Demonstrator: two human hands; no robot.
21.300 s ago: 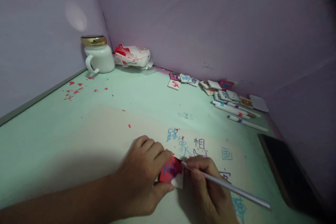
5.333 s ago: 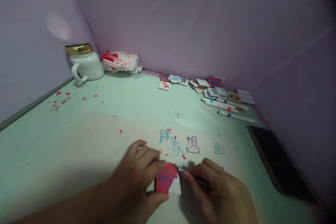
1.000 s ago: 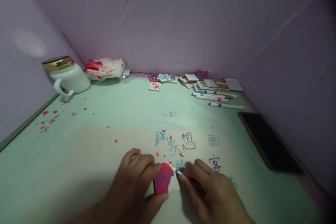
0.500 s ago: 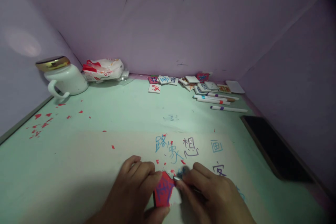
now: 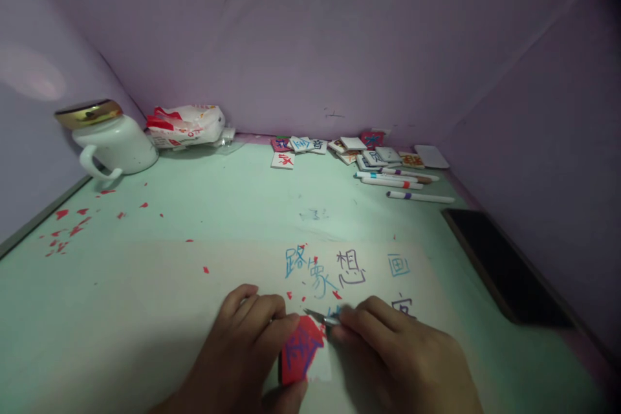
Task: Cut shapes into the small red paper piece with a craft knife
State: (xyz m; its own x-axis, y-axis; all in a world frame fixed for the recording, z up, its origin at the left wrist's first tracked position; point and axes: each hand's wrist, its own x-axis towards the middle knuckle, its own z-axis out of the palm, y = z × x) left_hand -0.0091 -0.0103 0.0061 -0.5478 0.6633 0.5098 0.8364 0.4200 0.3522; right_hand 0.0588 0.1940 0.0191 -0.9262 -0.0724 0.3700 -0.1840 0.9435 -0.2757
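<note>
**Both hands at the red tile, blade tip at its upper edge**

My left hand (image 5: 242, 352) is closed around the red tile (image 5: 301, 349), fingers curled over its left and upper side and the thumb pressed under its lower edge, pinning it flat on the pale sheet (image 5: 145, 297) near the front of the green table (image 5: 233, 194). The tile's face is red with blue-purple strokes drawn on it; a white patch shows along its right and lower part. My right hand (image 5: 407, 362) is closed narrowly around a thin carving tool (image 5: 320, 317), held low near its tip; the metal point lies just above the tile's upper right corner, and I cannot tell whether it touches the surface. The two hands sit just beside each other, with the tile between them.

Beyond my fingers, characters (image 5: 334, 268) in blue and dark ink are written on the sheet, with small red chips (image 5: 206, 270) scattered among them. More red chips (image 5: 68, 229) lie at the far left of the table. At the back left stands a white mug (image 5: 114, 145) with a gold lid, tilted in this view, and next to it a crumpled white and red packet (image 5: 187, 124). Along the back wall lies a cluster of small tiles (image 5: 349, 150), with several marker pens (image 5: 402, 182) just in front of them. A dark flat slab (image 5: 504, 265) lies at the right edge.
</note>
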